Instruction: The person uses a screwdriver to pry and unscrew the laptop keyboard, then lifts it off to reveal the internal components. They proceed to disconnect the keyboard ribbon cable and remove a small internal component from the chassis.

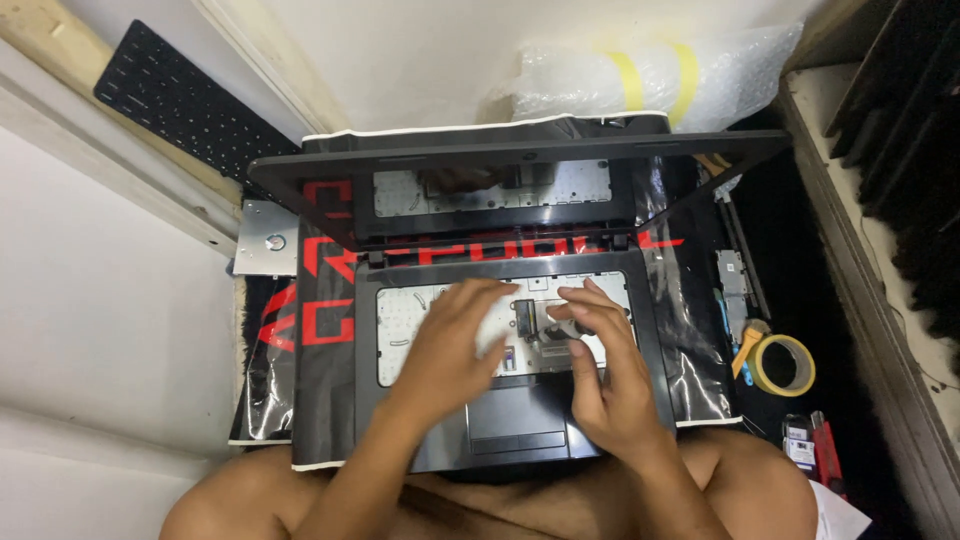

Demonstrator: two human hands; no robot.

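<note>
We sit cross-legged with the open laptop (500, 330) drawn close against our legs, so both hands can work straight down into it. Its keyboard is out, leaving a pale bare metal tray (420, 325) where the keys would sit, and the lid stands tilted back, its dark screen mirroring that tray. The laptop rests on a glossy black mat with red lettering (315, 300), which seems to keep the floor beneath covered.

Our left hand (455, 345) lies flat on the tray with fingers spread and loose, gripping nothing; it appears to steady the machine. Our right hand (600, 365) arches over the middle right of the tray, fingertips gathered near a small dark part (527, 318) beside the ribbon area. We cannot tell whether they actually pinch anything.

The removed black keyboard (180, 105) lies well apart at the upper left, out of the way. A roll of yellow tape (783, 365) and small tools (745, 345) lie to the right, within easy reach of our right hand. A bubble-wrap bundle (660, 75) sits behind the lid.
</note>
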